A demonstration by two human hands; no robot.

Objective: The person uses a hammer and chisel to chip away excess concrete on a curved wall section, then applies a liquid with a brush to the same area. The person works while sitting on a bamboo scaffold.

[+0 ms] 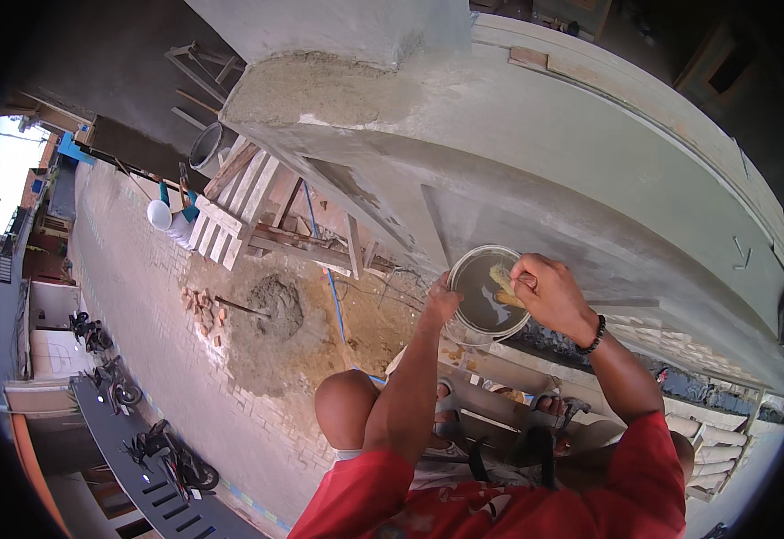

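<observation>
My left hand [443, 299] is closed on the left rim of a round, pale bucket [485, 338], which holds grey, watery liquid [477, 286] with light glinting on it. My right hand [549, 289] is closed on a yellowish sponge-like piece [503, 280] over the bucket's right side. Its exact kind is hard to make out, and my fingers hide part of it. A dark beaded bracelet circles my right wrist. Just beyond the bucket rises a grey plastered wall [509, 211] with recessed panels. My sandalled feet stand below, by pale rails.
Below left lie a wet mortar heap [275, 305] with a long-handled tool and a pile of broken bricks [203, 314]. A wooden scaffold [239, 202] stands near a person in a white hat [160, 214]. A blue hose [334, 305] crosses the ground; motorbikes [176, 458] are parked farther left.
</observation>
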